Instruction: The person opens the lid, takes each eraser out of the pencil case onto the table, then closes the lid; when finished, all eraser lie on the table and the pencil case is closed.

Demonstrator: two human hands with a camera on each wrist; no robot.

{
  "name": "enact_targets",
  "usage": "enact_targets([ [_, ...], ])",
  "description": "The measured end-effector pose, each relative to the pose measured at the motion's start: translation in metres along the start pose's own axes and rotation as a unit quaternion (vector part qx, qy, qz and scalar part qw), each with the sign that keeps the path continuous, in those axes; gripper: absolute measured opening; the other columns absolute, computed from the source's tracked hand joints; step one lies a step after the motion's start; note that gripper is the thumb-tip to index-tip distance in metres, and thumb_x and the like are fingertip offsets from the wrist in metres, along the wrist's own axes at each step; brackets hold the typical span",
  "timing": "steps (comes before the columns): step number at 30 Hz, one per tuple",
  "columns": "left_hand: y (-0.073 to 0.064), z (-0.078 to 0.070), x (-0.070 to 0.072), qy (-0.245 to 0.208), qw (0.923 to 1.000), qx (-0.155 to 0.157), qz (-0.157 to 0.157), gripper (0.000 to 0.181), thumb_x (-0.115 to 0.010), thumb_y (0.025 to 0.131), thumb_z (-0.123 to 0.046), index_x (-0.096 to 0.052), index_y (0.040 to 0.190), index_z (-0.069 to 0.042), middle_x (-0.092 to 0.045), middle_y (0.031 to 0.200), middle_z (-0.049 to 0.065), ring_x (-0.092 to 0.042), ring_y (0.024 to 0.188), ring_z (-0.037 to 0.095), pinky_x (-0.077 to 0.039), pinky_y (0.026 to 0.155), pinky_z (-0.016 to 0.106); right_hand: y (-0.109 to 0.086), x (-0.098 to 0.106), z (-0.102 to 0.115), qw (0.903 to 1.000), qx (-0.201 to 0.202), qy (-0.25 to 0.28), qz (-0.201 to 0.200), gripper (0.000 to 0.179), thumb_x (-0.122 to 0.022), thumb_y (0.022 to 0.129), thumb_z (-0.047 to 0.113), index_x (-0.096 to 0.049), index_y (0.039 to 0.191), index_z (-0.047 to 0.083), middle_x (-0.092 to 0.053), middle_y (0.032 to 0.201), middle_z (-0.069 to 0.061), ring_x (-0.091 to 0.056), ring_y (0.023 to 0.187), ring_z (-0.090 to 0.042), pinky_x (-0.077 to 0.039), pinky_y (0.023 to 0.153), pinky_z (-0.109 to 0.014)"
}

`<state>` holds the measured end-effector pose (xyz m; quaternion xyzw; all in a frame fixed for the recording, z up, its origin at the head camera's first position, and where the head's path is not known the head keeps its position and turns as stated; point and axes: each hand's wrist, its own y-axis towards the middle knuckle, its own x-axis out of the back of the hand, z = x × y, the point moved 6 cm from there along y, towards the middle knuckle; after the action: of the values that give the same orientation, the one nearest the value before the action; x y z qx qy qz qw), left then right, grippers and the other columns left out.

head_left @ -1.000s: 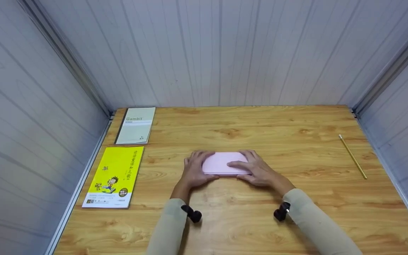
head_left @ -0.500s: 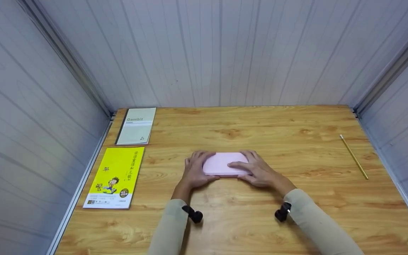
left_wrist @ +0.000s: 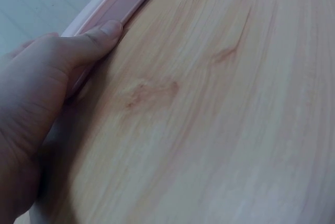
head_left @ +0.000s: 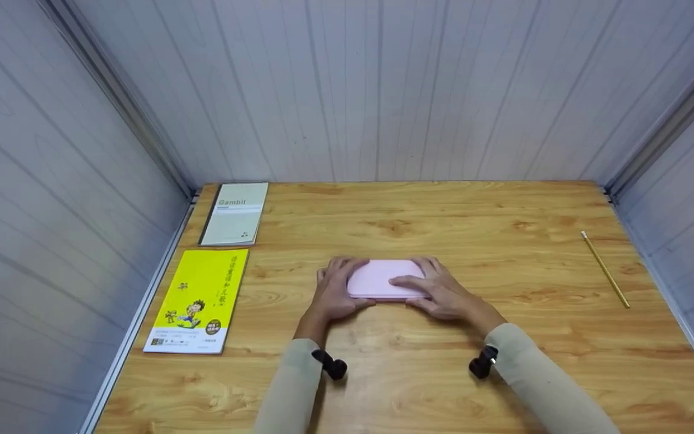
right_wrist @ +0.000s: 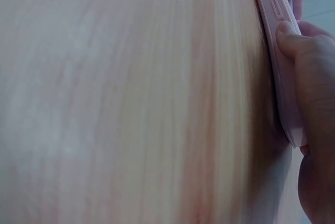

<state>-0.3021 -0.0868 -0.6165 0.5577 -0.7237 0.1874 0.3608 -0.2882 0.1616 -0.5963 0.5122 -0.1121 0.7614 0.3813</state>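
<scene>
A pink pencil case (head_left: 381,278) with rounded corners lies flat on the wooden table, its lid down. My left hand (head_left: 334,296) grips its left end, fingers over the far side and thumb along the near side. At the right end my right hand (head_left: 445,295) holds it likewise, one finger stretched across the lid. In the left wrist view the thumb presses the side of the case (left_wrist: 116,7), which has a small latch. The right wrist view has the right thumb on the same side, beside the latch on the case (right_wrist: 283,72). The far fingertips are mostly hidden.
On the left lie a yellow book (head_left: 202,289) with a cartoon cover and, behind it, a pale notebook (head_left: 236,220) marked Gambit. A gold pencil (head_left: 605,269) lies at the far right. Panel walls (head_left: 377,90) enclose the table's back and sides.
</scene>
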Motion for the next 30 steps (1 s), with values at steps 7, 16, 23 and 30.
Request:
enact_targets([
  [7, -0.0008, 0.0009, -0.0006, 0.000, 1.0000, 0.002, 0.003, 0.089, -0.101, 0.080, -0.041, -0.063, 0.159, -0.026, -0.060, 0.161, 0.010, -0.051, 0.152, 0.034, -0.033, 0.120, 0.060, 0.0002, -0.0019, -0.0001, 0.9999, 0.010, -0.009, -0.008, 0.049, -0.075, 0.106, 0.029, -0.069, 0.154, 0.036, -0.050, 0.165, -0.035, -0.049, 0.147, -0.054, -0.040, 0.121, -0.077],
  [16, -0.0003, -0.0003, 0.0000, 0.004, 1.0000, -0.004, 0.001, 0.088, -0.100, 0.081, -0.041, -0.062, 0.159, -0.026, -0.060, 0.162, 0.010, -0.050, 0.153, 0.034, -0.034, 0.118, 0.060, -0.0001, 0.0005, 0.0007, 1.0000, 0.005, -0.004, -0.004, 0.049, -0.076, 0.106, 0.029, -0.069, 0.154, 0.035, -0.049, 0.166, -0.035, -0.048, 0.149, -0.054, -0.039, 0.123, -0.076],
  [23, -0.0013, -0.0014, -0.0016, 0.017, 0.9998, -0.011, -0.001, 0.086, -0.098, 0.084, -0.043, -0.061, 0.160, -0.026, -0.060, 0.162, 0.010, -0.052, 0.151, 0.035, -0.035, 0.114, 0.059, 0.0008, -0.0003, 0.0008, 1.0000, 0.008, 0.000, -0.004, 0.048, -0.077, 0.105, 0.029, -0.070, 0.153, 0.033, -0.051, 0.163, -0.035, -0.049, 0.148, -0.054, -0.040, 0.122, -0.077],
  [30, -0.0013, -0.0007, -0.0023, 0.020, 0.9996, -0.019, -0.009, 0.087, -0.097, 0.084, -0.045, -0.060, 0.161, -0.026, -0.061, 0.160, 0.010, -0.052, 0.150, 0.035, -0.036, 0.113, 0.059, 0.0008, 0.0005, 0.0009, 0.9999, 0.006, 0.008, -0.005, 0.048, -0.077, 0.105, 0.026, -0.070, 0.152, 0.032, -0.048, 0.165, -0.038, -0.046, 0.150, -0.057, -0.037, 0.123, -0.079],
])
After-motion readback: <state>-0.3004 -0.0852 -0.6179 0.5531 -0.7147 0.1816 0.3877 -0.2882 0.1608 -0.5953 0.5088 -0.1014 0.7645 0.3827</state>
